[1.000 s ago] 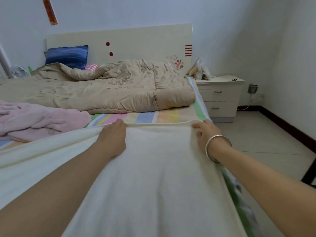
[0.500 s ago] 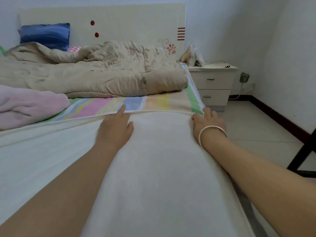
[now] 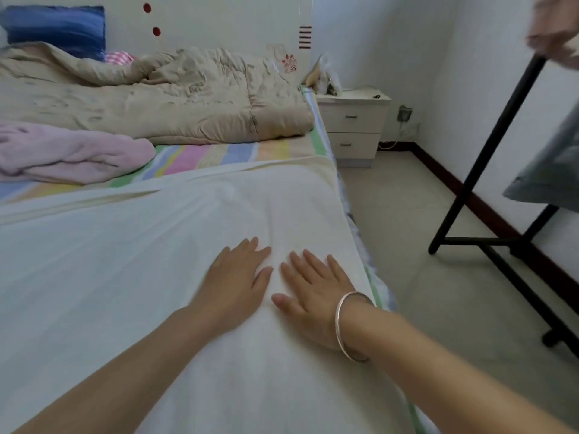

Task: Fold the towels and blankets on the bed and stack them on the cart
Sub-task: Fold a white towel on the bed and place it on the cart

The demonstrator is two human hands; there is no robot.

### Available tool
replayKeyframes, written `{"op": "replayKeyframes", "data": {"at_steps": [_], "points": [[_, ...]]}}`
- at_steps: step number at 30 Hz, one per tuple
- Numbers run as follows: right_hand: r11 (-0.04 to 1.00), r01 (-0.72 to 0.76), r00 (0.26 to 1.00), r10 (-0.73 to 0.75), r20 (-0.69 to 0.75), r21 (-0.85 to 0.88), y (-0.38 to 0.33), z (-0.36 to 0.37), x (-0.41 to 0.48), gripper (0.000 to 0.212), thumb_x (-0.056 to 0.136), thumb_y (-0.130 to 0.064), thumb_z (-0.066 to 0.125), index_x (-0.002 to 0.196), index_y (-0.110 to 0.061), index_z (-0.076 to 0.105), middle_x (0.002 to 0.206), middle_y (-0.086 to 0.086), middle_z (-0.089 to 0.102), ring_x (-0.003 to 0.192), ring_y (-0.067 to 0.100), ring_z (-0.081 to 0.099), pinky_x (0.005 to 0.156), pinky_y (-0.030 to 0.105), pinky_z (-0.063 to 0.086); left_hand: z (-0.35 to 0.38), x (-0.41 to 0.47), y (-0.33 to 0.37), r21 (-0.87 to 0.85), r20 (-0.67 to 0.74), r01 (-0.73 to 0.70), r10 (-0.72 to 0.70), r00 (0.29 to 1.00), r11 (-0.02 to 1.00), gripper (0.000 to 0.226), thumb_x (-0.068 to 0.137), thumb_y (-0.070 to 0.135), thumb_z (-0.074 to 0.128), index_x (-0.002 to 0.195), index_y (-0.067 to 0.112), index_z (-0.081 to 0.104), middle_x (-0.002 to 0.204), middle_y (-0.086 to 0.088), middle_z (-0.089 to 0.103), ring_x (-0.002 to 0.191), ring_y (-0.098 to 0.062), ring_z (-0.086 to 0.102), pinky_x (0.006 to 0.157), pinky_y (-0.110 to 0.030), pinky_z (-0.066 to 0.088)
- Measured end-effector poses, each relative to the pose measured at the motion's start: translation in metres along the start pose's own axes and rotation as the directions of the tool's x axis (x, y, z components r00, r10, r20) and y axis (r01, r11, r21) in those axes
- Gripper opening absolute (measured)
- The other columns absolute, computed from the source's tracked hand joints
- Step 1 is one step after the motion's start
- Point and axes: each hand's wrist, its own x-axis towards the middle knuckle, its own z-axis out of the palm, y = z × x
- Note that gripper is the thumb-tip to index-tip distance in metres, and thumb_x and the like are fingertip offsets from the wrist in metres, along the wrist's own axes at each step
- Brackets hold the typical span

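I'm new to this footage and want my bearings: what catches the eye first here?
The left hand and right hand lie flat, side by side, on a wide white blanket spread over the near end of the bed. Behind it lie a crumpled pink cloth at the left and a rumpled beige quilt by the headboard.

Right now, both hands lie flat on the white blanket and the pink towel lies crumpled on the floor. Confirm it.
One thing is wrong: the head view shows the pink towel crumpled on the striped sheet of the bed, not on the floor. The left hand and right hand do lie flat on the white blanket.
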Motion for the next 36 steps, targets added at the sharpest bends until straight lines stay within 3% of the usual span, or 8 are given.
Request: {"op": "replayKeyframes", "data": {"at_steps": [3, 10, 16, 20, 25, 29, 32, 36], "points": [[0.999, -0.033, 0.999, 0.034, -0.04, 0.014, -0.027, 0.022, -0.055, 0.112, 0.054, -0.075, -0.025, 0.153, -0.024, -0.01, 0.159, -0.004, -0.021, 0.144, 0.013, -0.025, 0.116, 0.041, -0.018, -0.007, -0.074, 0.012, 0.023, 0.036, -0.055, 0.054, 0.998, 0.998, 0.09, 0.074, 0.064, -0.009, 0.154, 0.032, 0.015, 0.162, 0.01, 0.007, 0.148, -0.004, -0.001, 0.118, -0.025, -0.005], [0.972, -0.233, 0.967, 0.235, -0.094, 0.035, -0.098, 0.082, -0.185, 0.089, 0.072, -0.066, -0.016, 0.152, -0.027, -0.012, 0.158, -0.003, -0.022, 0.144, 0.015, -0.025, 0.116, 0.042, -0.017, -0.01, -0.232, 0.025, 0.079, 0.104, -0.201, 0.192, 0.976, 0.976, 0.098, 0.071, 0.073, -0.022, 0.156, 0.03, 0.003, 0.163, 0.006, -0.005, 0.148, -0.006, -0.009, 0.121, -0.029, -0.007], [0.943, -0.327, 0.92, 0.333, -0.207, 0.061, -0.155, 0.13, -0.274, 0.111, 0.053, -0.065, -0.043, 0.152, -0.027, -0.011, 0.158, -0.003, -0.021, 0.143, 0.015, -0.026, 0.104, 0.036, -0.029, -0.007, -0.353, 0.022, 0.154, 0.039, -0.257, 0.254, 0.966, 0.954, 0.068, 0.101, 0.049, 0.002, 0.148, 0.017, 0.04, 0.153, -0.006, 0.038, 0.142, -0.02, 0.035, 0.111, -0.039, 0.018], [0.924, -0.35, 0.864, 0.381, -0.328, 0.151, -0.18, 0.164, -0.324, 0.07, 0.096, -0.057, 0.0, 0.15, -0.023, 0.029, 0.158, 0.0, 0.024, 0.147, 0.018, 0.01, 0.114, 0.041, 0.005, -0.01, -0.406, 0.025, 0.149, 0.013, -0.262, 0.263, 0.965, 0.953, 0.066, 0.102, 0.047, 0.003, 0.147, 0.016, 0.042, 0.153, -0.006, 0.039, 0.141, -0.022, 0.036, 0.11, -0.041, 0.02], [0.919, -0.259, 0.811, 0.375, -0.45, 0.299, -0.182, 0.181, -0.366, 0.053, 0.098, -0.048, 0.018, 0.15, -0.036, 0.021, 0.158, -0.017, 0.004, 0.147, 0.007, -0.004, 0.118, 0.03, -0.007, -0.009, -0.44, 0.023, 0.203, 0.027, -0.299, 0.299, 0.954, 0.933, 0.068, 0.099, 0.055, 0.0, 0.152, 0.024, 0.028, 0.159, -0.001, 0.022, 0.147, -0.019, 0.021, 0.117, -0.04, 0.015], [0.656, -0.236, 0.351, 0.745, -0.567, 0.717, -0.157, 0.17, -0.383, 0.032, 0.093, -0.009, 0.05, 0.123, -0.018, 0.058, 0.128, 0.003, 0.054, 0.118, 0.023, 0.047, 0.103, 0.041, 0.038, -0.008, -0.438, 0.02, 0.244, 0.067, -0.297, 0.289, 0.955, 0.923, 0.064, 0.102, 0.052, 0.013, 0.145, 0.018, 0.044, 0.151, -0.005, 0.042, 0.139, -0.022, 0.04, 0.108, -0.04, 0.02], [0.281, -0.218, 0.426, 0.889, -0.168, 0.935, -0.136, 0.164, -0.384, 0.024, 0.096, -0.021, 0.052, 0.119, -0.017, 0.057, 0.107, 0.003, 0.063, 0.097, 0.021, 0.056, 0.088, 0.036, 0.045, -0.002, -0.437, 0.023, 0.251, 0.042, -0.302, 0.302, 0.952, 0.919, 0.064, 0.102, 0.051, 0.012, 0.146, 0.017, 0.042, 0.152, -0.006, 0.04, 0.14, -0.023, 0.039, 0.11, -0.042, 0.019], [0.152, -0.242, 0.601, 0.799, 0.025, 0.958, -0.123, 0.16, -0.384, 0.032, 0.095, -0.033, 0.055, 0.074, -0.01, 0.056, 0.068, 0.003, 0.049, 0.071, 0.02, 0.046, 0.069, 0.03, 0.037, 0.004, -0.437, 0.023, 0.254, 0.002, -0.29, 0.299, 0.954, 0.923, 0.063, 0.102, 0.052, 0.014, 0.15, 0.018, 0.035, 0.155, -0.005, 0.033, 0.144, -0.022, 0.03, 0.112, -0.042, 0.017]]}}
